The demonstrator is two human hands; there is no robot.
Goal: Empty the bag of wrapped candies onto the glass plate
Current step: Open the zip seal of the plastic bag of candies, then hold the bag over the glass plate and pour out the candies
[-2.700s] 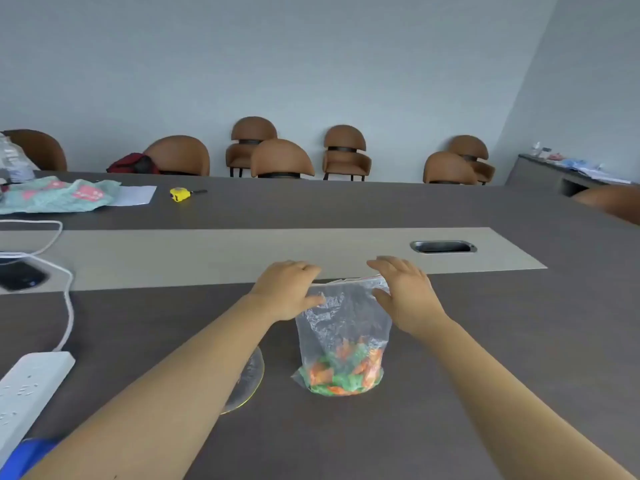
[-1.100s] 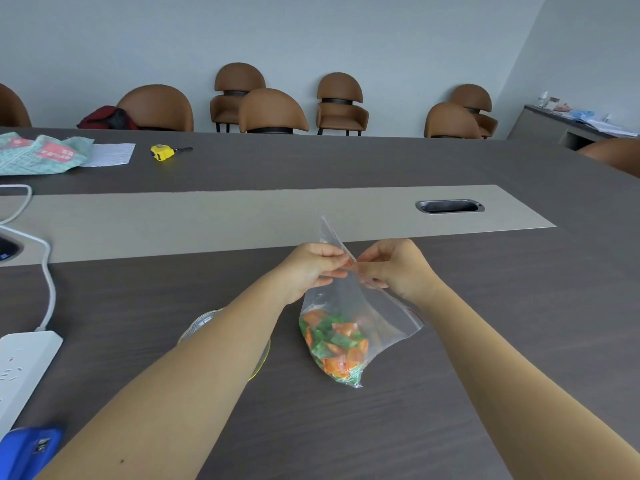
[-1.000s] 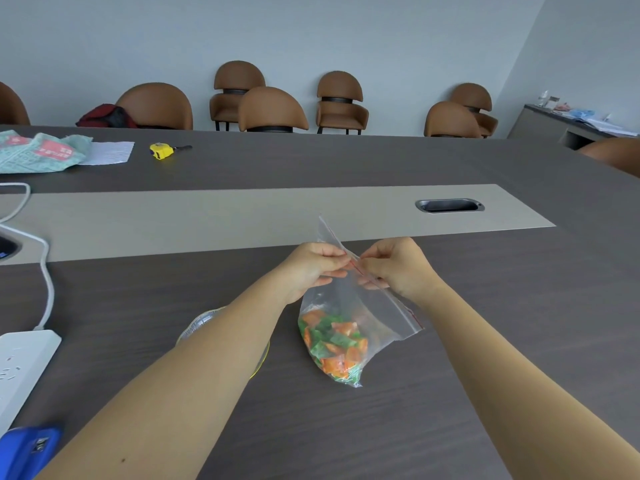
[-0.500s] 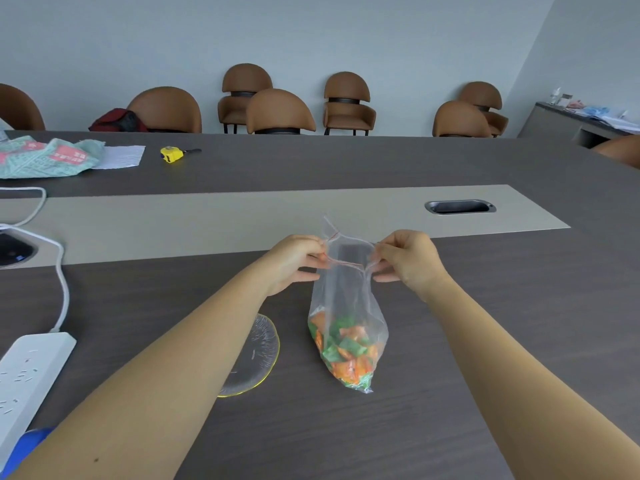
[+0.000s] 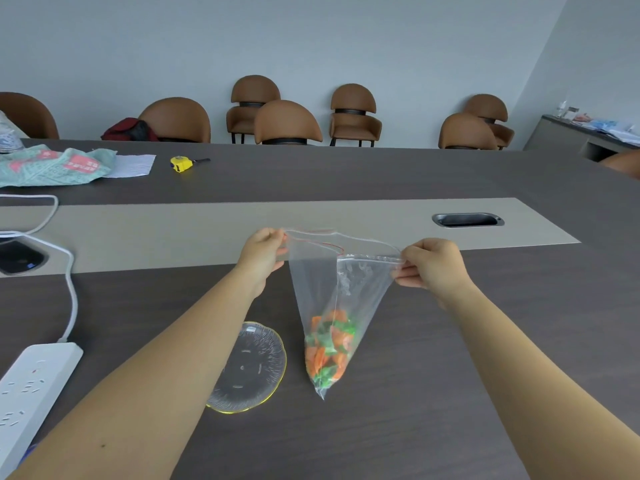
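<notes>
A clear zip bag (image 5: 332,289) hangs above the dark table, its mouth pulled wide. Orange and green wrapped candies (image 5: 329,348) fill its pointed bottom. My left hand (image 5: 265,252) pinches the left edge of the mouth and my right hand (image 5: 431,266) pinches the right edge. The glass plate (image 5: 252,372), clear with a yellow rim, lies on the table just left of the bag's tip, partly hidden by my left forearm.
A white power strip (image 5: 31,386) with its cable lies at the near left. A cable port (image 5: 467,220) sits in the table's light centre strip. A yellow tape measure (image 5: 181,164) and a green cloth (image 5: 52,166) lie far left. Brown chairs line the far side.
The bag's seal has come apart and both hands have moved away from each other, stretching the mouth wide. The bag now hangs higher, with only its tip near the table.
</notes>
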